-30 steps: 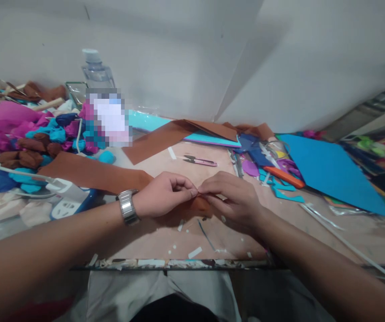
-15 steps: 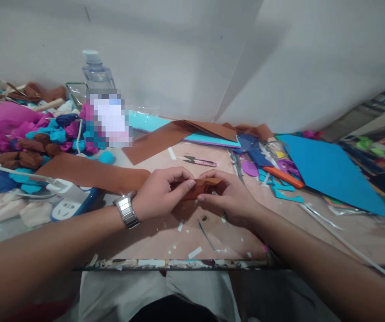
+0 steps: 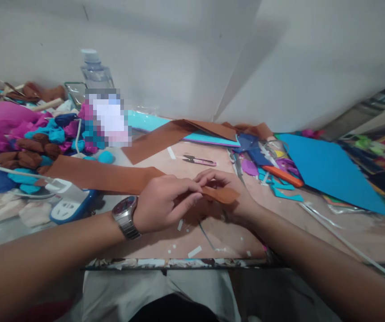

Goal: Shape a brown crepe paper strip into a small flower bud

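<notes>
My left hand (image 3: 165, 201), with a metal watch on its wrist, pinches a long brown strip (image 3: 105, 176) between thumb and fingertips. The strip runs out leftward behind that hand, over the work board, towards a heap of coloured bundles. Its folded end comes out between my two hands and lies over the palm side of my right hand (image 3: 242, 203), whose fingers curl round it. The fingertips of both hands meet at the fold, and part of the right hand's grip is hidden by the strip. Beyond the hands lies a small pair of thread snips (image 3: 199, 160).
A second brown strip (image 3: 159, 141) lies at the back by the wall. To the left are a water bottle (image 3: 96, 76), a power strip (image 3: 70, 208) with a white plug, and coloured bundles (image 3: 14, 120). Right are an orange-handled cutter (image 3: 283, 176) and a blue sheet (image 3: 333, 172).
My left hand has turned and shifted slightly lower. The strip's folded end has swung over towards my right palm, and its long left part has slid a little to the right.
</notes>
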Demonstrator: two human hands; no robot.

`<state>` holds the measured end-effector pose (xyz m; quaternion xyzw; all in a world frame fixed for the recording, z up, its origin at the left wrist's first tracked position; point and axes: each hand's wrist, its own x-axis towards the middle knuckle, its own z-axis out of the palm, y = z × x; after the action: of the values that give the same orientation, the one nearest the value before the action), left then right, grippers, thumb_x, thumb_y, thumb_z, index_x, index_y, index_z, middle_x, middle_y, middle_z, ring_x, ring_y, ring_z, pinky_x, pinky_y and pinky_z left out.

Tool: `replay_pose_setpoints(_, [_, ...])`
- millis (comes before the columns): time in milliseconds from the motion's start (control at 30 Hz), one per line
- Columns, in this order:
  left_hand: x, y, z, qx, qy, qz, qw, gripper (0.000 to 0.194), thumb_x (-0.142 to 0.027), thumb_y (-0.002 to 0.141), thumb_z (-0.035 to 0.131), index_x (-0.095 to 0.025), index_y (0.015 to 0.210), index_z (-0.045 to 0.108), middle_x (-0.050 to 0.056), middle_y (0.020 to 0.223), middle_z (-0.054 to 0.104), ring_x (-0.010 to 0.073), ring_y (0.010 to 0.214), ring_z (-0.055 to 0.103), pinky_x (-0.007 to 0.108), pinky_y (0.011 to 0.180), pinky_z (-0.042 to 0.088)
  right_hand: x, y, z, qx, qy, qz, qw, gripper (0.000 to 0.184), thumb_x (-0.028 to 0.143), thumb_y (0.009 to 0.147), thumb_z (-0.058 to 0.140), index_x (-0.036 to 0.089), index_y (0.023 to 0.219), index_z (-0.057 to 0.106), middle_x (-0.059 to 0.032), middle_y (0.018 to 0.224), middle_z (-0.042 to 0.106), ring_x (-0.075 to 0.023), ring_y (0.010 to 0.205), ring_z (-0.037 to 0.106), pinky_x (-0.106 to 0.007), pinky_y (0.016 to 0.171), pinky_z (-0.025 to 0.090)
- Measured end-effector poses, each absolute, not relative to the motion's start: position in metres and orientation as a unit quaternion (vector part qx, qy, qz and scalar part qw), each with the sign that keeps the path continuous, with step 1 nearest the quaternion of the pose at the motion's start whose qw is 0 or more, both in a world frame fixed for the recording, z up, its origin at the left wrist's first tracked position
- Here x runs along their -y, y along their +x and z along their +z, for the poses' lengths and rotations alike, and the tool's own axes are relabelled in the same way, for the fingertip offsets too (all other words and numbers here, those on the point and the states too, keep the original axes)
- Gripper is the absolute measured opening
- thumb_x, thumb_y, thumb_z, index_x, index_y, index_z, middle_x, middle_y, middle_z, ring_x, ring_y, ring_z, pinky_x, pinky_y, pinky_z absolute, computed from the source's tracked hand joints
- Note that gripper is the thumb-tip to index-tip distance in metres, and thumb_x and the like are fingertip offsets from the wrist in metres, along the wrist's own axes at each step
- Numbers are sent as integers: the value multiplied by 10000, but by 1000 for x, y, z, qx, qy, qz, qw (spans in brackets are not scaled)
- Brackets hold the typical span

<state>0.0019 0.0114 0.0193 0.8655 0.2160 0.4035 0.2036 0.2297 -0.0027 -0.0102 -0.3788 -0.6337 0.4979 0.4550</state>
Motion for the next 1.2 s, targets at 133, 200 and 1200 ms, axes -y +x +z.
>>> replay_pose_setpoints(133, [-10,4,15,-147,882,419,157,95,-226,966,638,-184,1006,713,16,903,801,151,823,754,290,782,550,0,229,-10,624,-379,513,451,236,368,778,870,197,842,720,-82,1177,718,-200,1052,704,-342,925,571])
replay_pose_setpoints(200, [-8,5,14,-119,889,419,141,83,-207,960,644,-178,1009,705,25,897,802,161,838,765,305,800,566,-1,228,-7,636,-372,518,434,211,381,852,807,195,820,714,-91,1190,726,-202,1098,702,-351,946,573])
replay_pose_setpoints(1200, [14,8,12,-75,903,347,242,193,-256,998,555,-197,1017,738,60,880,799,169,829,744,292,820,579,6,220,-10,488,-349,694,398,120,325,935,730,212,972,717,-66,1349,647,-222,1229,672,-356,975,588])
